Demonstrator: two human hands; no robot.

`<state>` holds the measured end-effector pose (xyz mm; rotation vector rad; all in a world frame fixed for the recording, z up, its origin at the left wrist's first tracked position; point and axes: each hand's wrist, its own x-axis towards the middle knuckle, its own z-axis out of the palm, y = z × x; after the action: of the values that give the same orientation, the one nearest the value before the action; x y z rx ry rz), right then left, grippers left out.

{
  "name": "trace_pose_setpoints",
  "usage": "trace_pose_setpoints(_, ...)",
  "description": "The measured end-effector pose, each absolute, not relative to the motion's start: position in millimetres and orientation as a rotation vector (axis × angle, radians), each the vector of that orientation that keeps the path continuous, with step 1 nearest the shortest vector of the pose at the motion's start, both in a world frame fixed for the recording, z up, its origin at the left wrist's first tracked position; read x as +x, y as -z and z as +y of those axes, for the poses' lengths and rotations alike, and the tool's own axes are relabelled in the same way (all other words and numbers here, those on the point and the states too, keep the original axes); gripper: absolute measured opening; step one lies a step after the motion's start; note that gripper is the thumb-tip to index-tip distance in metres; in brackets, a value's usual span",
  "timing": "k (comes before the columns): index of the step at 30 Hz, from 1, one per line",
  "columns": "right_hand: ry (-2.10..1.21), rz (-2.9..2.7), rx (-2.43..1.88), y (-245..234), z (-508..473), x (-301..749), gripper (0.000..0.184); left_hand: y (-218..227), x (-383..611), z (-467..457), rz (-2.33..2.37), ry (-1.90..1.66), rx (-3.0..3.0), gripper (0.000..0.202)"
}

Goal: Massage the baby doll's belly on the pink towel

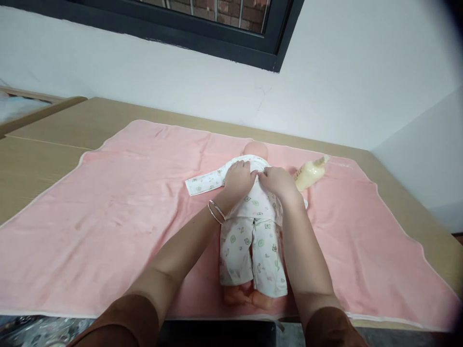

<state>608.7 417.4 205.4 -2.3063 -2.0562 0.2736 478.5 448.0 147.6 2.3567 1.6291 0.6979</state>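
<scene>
Fingers (243, 166) of the left hand (238, 179) and right hand (280, 182) curl inward on the upper shirt (257, 202) of a doll (256, 150), the hands nearly meeting; whether they pinch cloth cannot be told. It lies lengthwise on a pink blanket (144, 202). Arranging the shirt seems in hand; the next move likely calls for gentle, even handling.

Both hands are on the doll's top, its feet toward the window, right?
No, the feet point away from the window; the head camera shows the doll with its head nearer it. The left hand and right hand are on the top.
</scene>
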Motion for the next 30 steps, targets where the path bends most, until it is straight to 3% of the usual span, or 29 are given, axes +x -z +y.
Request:
trace_pose_setpoints(10,-0.463,-1.808,-2.239,-212,415,617,0.040,-180,479,424,1.638,-0.322,2.415,0.030)
trace_pose_setpoints(18,-0.355,-1.841,-2.114,-171,443,632,0.044,-143,484,447,1.694,-0.694,2.290,0.056)
trace_pose_setpoints(22,-0.238,-1.775,-2.058,-153,452,624,0.050,-123,481,467,1.623,-0.777,2.227,0.057)
trace_pose_setpoints(30,-0.296,-1.768,-2.185,-156,451,613,0.056,-124,461,486,1.377,-0.749,2.241,0.058)
